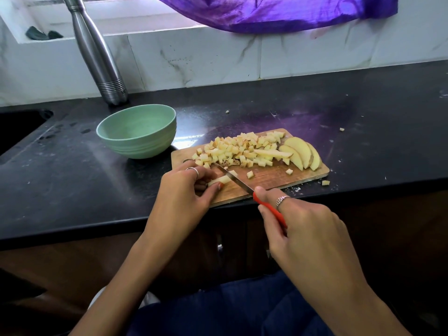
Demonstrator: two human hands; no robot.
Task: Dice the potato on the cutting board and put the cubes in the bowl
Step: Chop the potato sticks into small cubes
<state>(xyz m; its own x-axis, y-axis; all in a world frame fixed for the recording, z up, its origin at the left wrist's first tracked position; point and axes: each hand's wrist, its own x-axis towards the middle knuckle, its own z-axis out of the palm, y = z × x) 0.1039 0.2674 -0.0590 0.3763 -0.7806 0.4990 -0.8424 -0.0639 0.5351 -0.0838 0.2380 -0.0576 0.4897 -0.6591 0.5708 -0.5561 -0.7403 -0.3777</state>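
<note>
**Asker:** Head view shows both your hands low on the board. Why that grip?

**Me:** My right hand (305, 229) is wrapped round the red-handled kitchen knife (244, 187), forefinger forward to steer the blade. My left hand (186, 187) pinches a pale potato strip (219, 181) against the wooden cutting board (266, 179), fingertips tucked back from the edge, so it can't roll.

**Asker:** And the rest?

**Me:** Beyond the blade lies the heap of yellow potato cubes (237, 149), pushed aside for room; uncut potato slices (300, 151) wait at the far right end. The pale green ribbed bowl (137, 130) stands just beside the board's left corner, seemingly empty, handy for scraping later.
</note>
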